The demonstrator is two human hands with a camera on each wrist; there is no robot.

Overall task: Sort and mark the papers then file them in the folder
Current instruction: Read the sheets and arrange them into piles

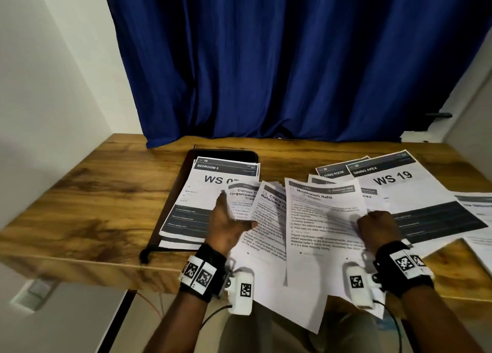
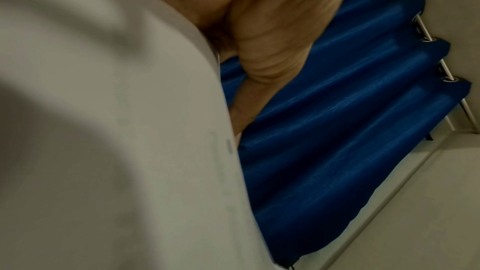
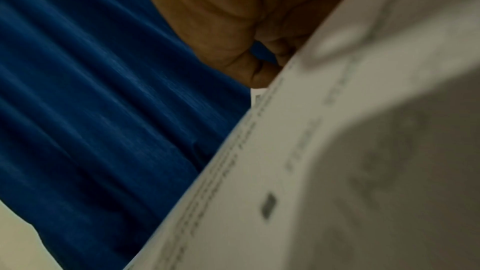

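Note:
Both hands hold printed sheets up over the near edge of the wooden table. My left hand pinches a fan of papers, headed "Curtain… Organization" and "Charging… Returning", thumb on top. In the left wrist view the left hand's fingers lie along the back of the fanned papers. My right hand is curled round the right edge of the "Mouthwash Refill" sheet; the right wrist view shows that hand against the same sheet. A black folder lies open behind, with "BEDROOM 3 WS 07" sheets stacked on it.
Loose sheets cover the right of the table: "DINING AREA WS 19", "LIVING ROOM" and more towards the right edge. A blue curtain hangs behind the table. Bare wood shows on the left.

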